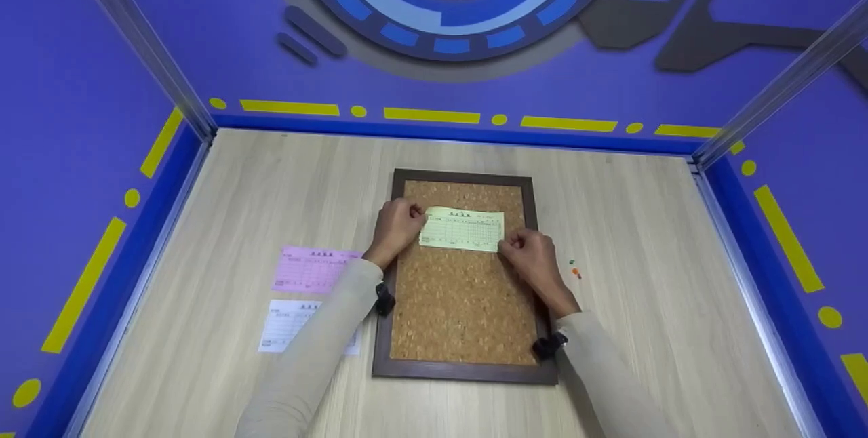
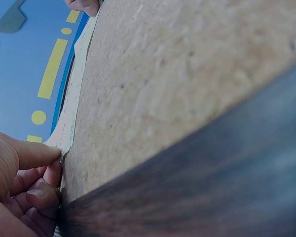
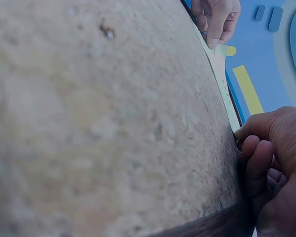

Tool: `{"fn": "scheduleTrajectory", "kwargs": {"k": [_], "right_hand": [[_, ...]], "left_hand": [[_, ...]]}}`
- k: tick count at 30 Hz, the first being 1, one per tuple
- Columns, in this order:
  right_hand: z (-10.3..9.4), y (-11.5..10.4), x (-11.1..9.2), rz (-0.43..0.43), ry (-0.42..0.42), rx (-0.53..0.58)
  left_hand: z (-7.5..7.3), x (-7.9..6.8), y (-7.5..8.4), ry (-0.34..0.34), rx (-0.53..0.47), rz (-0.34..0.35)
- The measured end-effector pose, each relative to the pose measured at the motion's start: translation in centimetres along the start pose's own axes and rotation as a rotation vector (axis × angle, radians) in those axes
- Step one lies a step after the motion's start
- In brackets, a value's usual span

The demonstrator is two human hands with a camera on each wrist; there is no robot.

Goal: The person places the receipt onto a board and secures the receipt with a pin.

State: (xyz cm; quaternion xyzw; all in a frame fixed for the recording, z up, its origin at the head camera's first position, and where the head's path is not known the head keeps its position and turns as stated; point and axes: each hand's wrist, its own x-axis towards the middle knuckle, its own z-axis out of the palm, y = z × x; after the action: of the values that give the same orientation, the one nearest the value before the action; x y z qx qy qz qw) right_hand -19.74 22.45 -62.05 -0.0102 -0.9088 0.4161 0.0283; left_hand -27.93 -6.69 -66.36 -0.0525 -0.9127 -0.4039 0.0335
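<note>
A pale green printed form (image 1: 462, 229) lies over the upper part of a cork board (image 1: 468, 309) with a dark brown frame. My left hand (image 1: 400, 222) pinches the form's left edge between thumb and finger. At its lower right corner, my right hand (image 1: 531, 253) pinches the paper too. In the left wrist view, the thumb and fingers of the left hand (image 2: 27, 182) meet at the paper's edge, close to the cork. The right wrist view has the right hand (image 3: 276, 158) gripping the near corner, with the sheet running close along the cork surface.
Left of the board lie a pink form (image 1: 308, 270) and a white form (image 1: 288, 323), both partly behind the left sleeve. Several small coloured pieces (image 1: 575, 271), green and orange-red among them, lie right of the board. Blue panels (image 1: 434, 85) wall the wooden table (image 1: 285, 173).
</note>
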Motion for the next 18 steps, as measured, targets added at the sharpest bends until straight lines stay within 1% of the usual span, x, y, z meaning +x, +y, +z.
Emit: {"fn": "scheduleTrajectory", "kwargs": {"k": [6,9,14,18], "right_hand": [[0.1,-0.1,0.0,-0.007,0.004,-0.004],[0.1,-0.1,0.1,-0.013,0.012,-0.019],[0.1,-0.1,0.1,-0.012,0.006,-0.031],[0.1,-0.1,0.0,-0.016,0.006,-0.028]], "left_hand": [[0.1,0.0,-0.1,0.012,0.013,0.018],[0.3,0.2,-0.5,0.015,0.004,0.029],[0.6,0.5,-1.2,0.009,-0.02,0.027],[0.6,0.5,-1.4,0.008,-0.014,0.034]]}}
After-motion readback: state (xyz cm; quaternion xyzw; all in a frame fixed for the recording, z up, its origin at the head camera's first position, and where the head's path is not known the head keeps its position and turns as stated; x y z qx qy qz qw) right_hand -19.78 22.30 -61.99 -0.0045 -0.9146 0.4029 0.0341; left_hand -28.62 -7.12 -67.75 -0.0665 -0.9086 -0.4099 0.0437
